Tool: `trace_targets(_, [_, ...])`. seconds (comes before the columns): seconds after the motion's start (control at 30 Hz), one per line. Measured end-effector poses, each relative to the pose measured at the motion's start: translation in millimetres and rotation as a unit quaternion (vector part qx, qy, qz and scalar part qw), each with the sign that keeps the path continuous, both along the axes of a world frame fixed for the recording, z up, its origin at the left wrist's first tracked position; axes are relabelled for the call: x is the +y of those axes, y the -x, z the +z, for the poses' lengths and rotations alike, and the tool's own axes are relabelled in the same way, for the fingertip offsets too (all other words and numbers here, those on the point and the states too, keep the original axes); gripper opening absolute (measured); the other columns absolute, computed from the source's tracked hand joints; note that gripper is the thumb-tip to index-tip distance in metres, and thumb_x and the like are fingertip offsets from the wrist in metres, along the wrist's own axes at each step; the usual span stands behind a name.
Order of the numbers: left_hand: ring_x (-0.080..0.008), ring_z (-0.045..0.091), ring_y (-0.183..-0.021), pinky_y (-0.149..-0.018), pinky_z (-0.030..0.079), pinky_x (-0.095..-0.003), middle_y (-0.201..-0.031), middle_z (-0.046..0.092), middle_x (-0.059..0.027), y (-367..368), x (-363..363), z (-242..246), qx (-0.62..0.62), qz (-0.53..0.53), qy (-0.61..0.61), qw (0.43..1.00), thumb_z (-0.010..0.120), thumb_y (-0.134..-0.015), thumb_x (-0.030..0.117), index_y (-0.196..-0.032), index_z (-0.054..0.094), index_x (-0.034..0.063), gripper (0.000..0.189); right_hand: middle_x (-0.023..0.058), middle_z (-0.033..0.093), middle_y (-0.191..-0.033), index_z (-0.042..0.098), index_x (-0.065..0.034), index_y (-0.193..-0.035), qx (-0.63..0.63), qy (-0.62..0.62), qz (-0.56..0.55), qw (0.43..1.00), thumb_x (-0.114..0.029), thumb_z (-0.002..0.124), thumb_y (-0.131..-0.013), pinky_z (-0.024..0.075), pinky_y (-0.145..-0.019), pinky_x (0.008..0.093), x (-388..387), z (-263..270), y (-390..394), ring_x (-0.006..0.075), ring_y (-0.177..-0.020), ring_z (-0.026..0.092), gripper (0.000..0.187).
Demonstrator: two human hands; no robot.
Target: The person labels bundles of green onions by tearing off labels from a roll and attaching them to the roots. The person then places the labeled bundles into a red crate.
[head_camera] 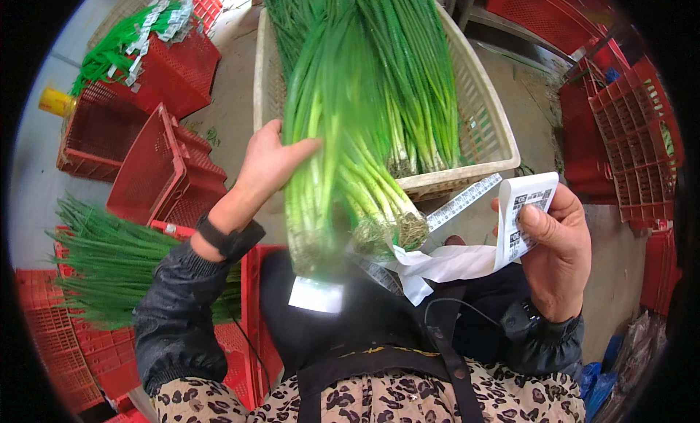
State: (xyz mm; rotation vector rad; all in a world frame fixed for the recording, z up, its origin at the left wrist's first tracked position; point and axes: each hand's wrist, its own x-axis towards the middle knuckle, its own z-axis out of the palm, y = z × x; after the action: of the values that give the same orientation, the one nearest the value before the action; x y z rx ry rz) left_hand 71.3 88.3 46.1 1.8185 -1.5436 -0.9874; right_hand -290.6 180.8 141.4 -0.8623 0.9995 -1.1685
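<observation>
My left hand [269,163] grips a bunch of scallions [313,204], its root ends toward me and slightly blurred. A white label [316,295] hangs at those roots. Between thumb and fingers, my right hand [555,253] holds a folded strip of printed labels [522,215]; its tail runs left across my lap to the scallion roots. Another scallion bunch [377,204] lies just right of the held one, its roots past the near rim of a white plastic crate [489,122]. More scallions [421,95] fill the crate, leaves pointing away from me.
To the left stand red plastic crates [145,166], one topped with green mesh bags [128,37] bearing labels. Loose scallions [115,270] lie in a red crate by my left elbow. More red crates [637,144] are stacked on the right. Blue plastic [599,382] lies at lower right.
</observation>
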Motion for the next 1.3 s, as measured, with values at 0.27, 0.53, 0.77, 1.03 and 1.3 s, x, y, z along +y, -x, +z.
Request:
trace_targets(0.27, [-0.0229,0.066,-0.073,-0.067,0.054,-0.0354,-0.088,0.069,-0.0146,79,-76,36,-0.188,-0.166,0.168,0.953,0.077,-0.088,0.042,-0.121,0.063,-0.0081,0.061,0.0159,0.074,-0.105,0.065,0.0013,-0.121,-0.015,0.021,-0.088,0.996,-0.015,0.071,-0.093,0.0569,-0.084,0.0271,14,6,24,0.0160,-0.093,0.072,0.033])
trace_targets(0.53, [-0.0359,0.050,-0.131,-0.106,0.044,-0.0458,-0.147,0.046,-0.0296,196,-183,-69,-0.174,-0.275,-0.228,0.918,0.074,-0.081,0.067,-0.146,0.036,-0.0146,0.111,0.0169,0.073,-0.099,0.062,0.0017,-0.121,-0.074,-0.005,-0.188,0.979,-0.013,0.072,-0.092,0.0590,-0.074,0.0300,21,15,42,0.0184,-0.080,0.072,0.034])
trace_targets(0.77, [-0.0474,0.035,-0.141,-0.117,0.032,-0.0556,-0.151,0.031,-0.0364,275,-195,-122,-0.225,0.159,-0.195,0.941,0.087,-0.059,0.069,-0.153,0.003,-0.0152,0.152,0.0188,0.074,-0.099,0.065,0.0033,-0.116,-0.105,0.011,-0.168,0.980,-0.010,0.077,-0.087,0.0605,-0.075,0.0327,11,14,61,0.0236,-0.084,0.074,0.034])
trace_targets(1.03, [-0.0387,0.053,-0.128,-0.104,0.048,-0.0483,-0.142,0.045,-0.0294,258,-177,-125,-0.240,0.179,-0.094,0.949,0.090,-0.067,0.053,-0.153,0.016,-0.0098,0.130,0.0163,0.075,-0.101,0.067,0.0044,-0.113,-0.149,0.002,-0.138,0.979,-0.005,0.077,-0.086,0.0599,-0.082,0.0348,-4,14,61,0.0228,-0.085,0.074,0.031])
trace_targets(1.3, [-0.0464,0.038,-0.142,-0.117,0.035,-0.0523,-0.156,0.028,-0.0357,252,-189,-125,-0.168,0.132,-0.165,0.963,0.090,-0.066,0.058,-0.156,0.001,-0.0105,0.144,0.0147,0.076,-0.099,0.069,0.0058,-0.109,-0.080,-0.001,-0.062,0.995,-0.004,0.073,-0.087,0.0585,-0.084,0.0329,-5,18,47,0.0195,-0.086,0.074,0.024])
